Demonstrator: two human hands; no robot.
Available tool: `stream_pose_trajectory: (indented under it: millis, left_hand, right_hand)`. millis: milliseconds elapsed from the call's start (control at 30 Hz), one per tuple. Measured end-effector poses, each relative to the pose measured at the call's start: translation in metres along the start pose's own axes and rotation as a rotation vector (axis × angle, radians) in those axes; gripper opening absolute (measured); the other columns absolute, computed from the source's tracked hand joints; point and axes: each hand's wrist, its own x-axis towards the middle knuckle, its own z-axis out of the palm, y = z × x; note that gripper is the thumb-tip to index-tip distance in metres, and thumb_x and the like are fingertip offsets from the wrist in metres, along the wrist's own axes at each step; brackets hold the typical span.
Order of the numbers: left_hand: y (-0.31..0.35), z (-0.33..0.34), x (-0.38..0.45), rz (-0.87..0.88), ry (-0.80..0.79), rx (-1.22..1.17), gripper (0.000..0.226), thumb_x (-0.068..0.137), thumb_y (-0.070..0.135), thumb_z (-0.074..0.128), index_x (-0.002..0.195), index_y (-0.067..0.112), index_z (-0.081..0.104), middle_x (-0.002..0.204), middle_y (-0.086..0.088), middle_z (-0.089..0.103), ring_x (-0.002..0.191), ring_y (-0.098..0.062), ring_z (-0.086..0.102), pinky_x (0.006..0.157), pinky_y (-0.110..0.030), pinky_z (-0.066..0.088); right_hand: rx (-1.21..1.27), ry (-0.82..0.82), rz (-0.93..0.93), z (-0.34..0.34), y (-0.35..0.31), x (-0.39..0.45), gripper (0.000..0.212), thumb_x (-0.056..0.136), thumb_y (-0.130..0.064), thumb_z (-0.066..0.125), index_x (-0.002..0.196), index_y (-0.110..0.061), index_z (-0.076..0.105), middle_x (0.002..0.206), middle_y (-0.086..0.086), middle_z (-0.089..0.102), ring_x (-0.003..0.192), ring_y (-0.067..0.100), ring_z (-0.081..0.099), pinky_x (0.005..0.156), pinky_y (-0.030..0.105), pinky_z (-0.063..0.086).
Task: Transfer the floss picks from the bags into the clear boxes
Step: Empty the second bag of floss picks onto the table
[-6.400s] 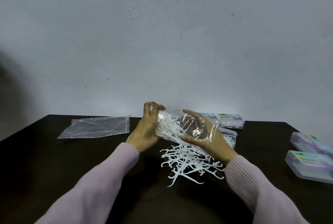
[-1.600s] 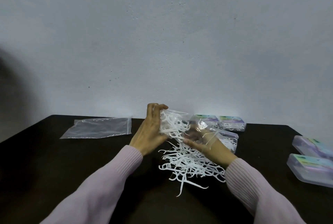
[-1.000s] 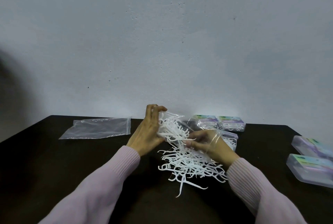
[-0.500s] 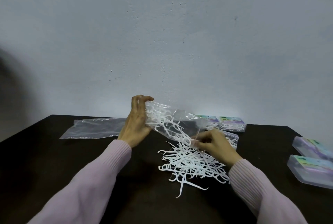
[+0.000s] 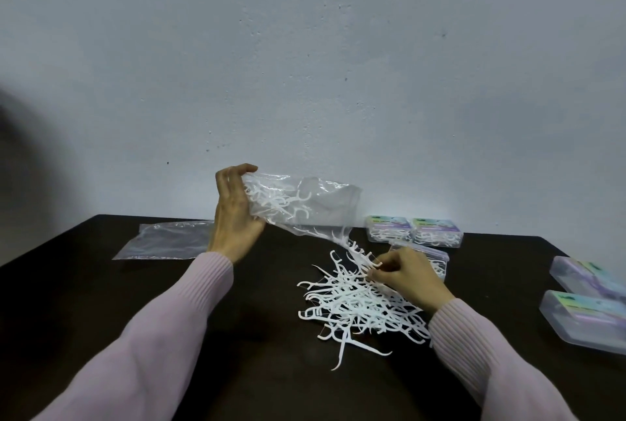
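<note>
The left hand [image 5: 233,217] is gripping the closed end of a clear plastic bag [image 5: 305,207] just left of the frame's centre, fingers curled over the top edge and the bag lifted clear of the dark table [image 5: 84,302]. The bag is hanging tilted, its open mouth trailing down to the right, and a small cluster of white floss picks [image 5: 274,204] is showing through the film close to the left hand's fingers. The right hand [image 5: 403,275] is sitting lower, right of centre, with its fingers drawn together in a pinch at the top edge of a loose pile of floss picks [image 5: 359,305] that is lying on the table; a few picks are stringing between the bag's mouth and this pile. Whether the pinch is closing on picks or on the bag's edge cannot be told. Pale pink sleeves [image 5: 162,336] are covering both forearms.

An empty bag [image 5: 166,239] is lying flat on the table at the left, behind the left wrist. Two filled boxes [image 5: 413,231] with coloured labels are standing side by side at the table's far edge, right of centre, and a third box [image 5: 430,256] is sitting just behind the right hand. Two more clear boxes [image 5: 589,298] are resting at the right edge of the frame, closed lids up.
</note>
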Motion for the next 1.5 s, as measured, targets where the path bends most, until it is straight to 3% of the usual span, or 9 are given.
stream_pose_trajectory:
  millis: [267,433,567,733,867,1000,1167,1300,1500]
  left_hand:
    - [0.005,-0.003,-0.001,-0.123,0.031,-0.085,0.074,0.064,-0.020,0.065,0.127,0.008,0.037,0.128,-0.012,0.031,0.099,-0.008,0.039,0.066,0.004,0.037]
    - [0.007,-0.001,-0.002,-0.125,-0.003,-0.133,0.074,0.065,-0.014,0.070,0.128,0.007,0.036,0.128,-0.012,0.031,0.105,-0.008,0.037,0.073,0.008,0.032]
    - [0.011,0.003,-0.007,-0.095,-0.074,-0.156,0.075,0.066,-0.006,0.076,0.128,0.007,0.036,0.123,-0.004,0.031,0.105,-0.008,0.037,0.075,0.008,0.030]
    - [0.016,0.012,-0.014,-0.056,-0.147,-0.197,0.074,0.067,-0.002,0.075,0.127,0.011,0.035,0.125,-0.001,0.031,0.111,-0.008,0.038,0.086,-0.002,0.038]
    - [0.018,0.017,-0.017,-0.002,-0.208,-0.173,0.081,0.065,0.010,0.083,0.129,0.011,0.034,0.125,-0.001,0.029,0.104,-0.008,0.044,0.084,-0.005,0.039]
    - [0.017,0.026,-0.023,0.128,-0.240,-0.097,0.087,0.061,0.001,0.082,0.131,0.008,0.031,0.128,-0.009,0.027,0.098,-0.012,0.044,0.095,-0.029,0.047]
    - [0.025,0.028,-0.027,0.330,-0.224,0.050,0.098,0.051,-0.016,0.074,0.127,0.023,0.026,0.120,0.000,0.021,0.089,-0.014,0.041,0.063,-0.013,0.038]
    - [0.038,0.027,-0.031,0.394,-0.176,0.080,0.090,0.054,0.001,0.081,0.123,0.022,0.027,0.115,0.000,0.024,0.094,-0.020,0.050,0.069,-0.030,0.043]
    - [0.041,0.031,-0.035,0.387,-0.249,0.036,0.084,0.060,0.045,0.076,0.124,0.024,0.025,0.117,-0.001,0.023,0.100,-0.014,0.039,0.084,-0.037,0.048]
  right_hand:
    - [-0.034,-0.038,0.021,0.001,0.002,0.000,0.018,0.083,-0.021,0.069,0.099,-0.013,0.070,0.081,-0.010,0.059,0.062,-0.008,0.047,0.051,0.003,0.036]
    - [-0.064,-0.005,-0.048,0.001,-0.002,-0.002,0.032,0.079,-0.001,0.063,0.101,-0.024,0.066,0.094,-0.011,0.063,0.086,0.002,0.057,0.077,0.012,0.044]
    - [0.382,0.168,-0.120,-0.005,-0.012,-0.005,0.029,0.082,0.009,0.053,0.094,-0.017,0.054,0.104,-0.005,0.062,0.097,0.008,0.059,0.080,0.015,0.047]
    - [0.778,-0.009,-0.095,-0.007,-0.021,-0.007,0.022,0.093,0.001,0.044,0.100,-0.017,0.053,0.114,0.006,0.055,0.097,0.018,0.058,0.079,0.033,0.058]
    - [0.667,-0.091,-0.087,-0.003,-0.018,-0.006,0.023,0.092,-0.004,0.050,0.109,-0.017,0.055,0.117,0.000,0.059,0.103,0.011,0.059,0.072,0.026,0.056]
    - [0.514,-0.102,-0.095,-0.002,-0.019,-0.004,0.031,0.088,-0.022,0.058,0.119,-0.022,0.053,0.116,-0.008,0.058,0.103,0.010,0.058,0.081,0.021,0.047]
    - [0.417,-0.115,-0.180,0.002,-0.020,-0.004,0.049,0.080,-0.030,0.062,0.125,-0.013,0.050,0.109,0.001,0.061,0.091,0.016,0.064,0.076,0.021,0.054]
    - [0.329,-0.095,-0.172,0.004,-0.016,-0.002,0.049,0.067,-0.055,0.060,0.111,-0.033,0.054,0.109,-0.001,0.064,0.092,0.020,0.065,0.083,0.036,0.055]
    - [0.267,-0.100,-0.118,0.008,-0.012,0.001,0.028,0.079,-0.046,0.060,0.100,-0.028,0.057,0.108,0.000,0.061,0.095,0.020,0.061,0.071,0.018,0.047]
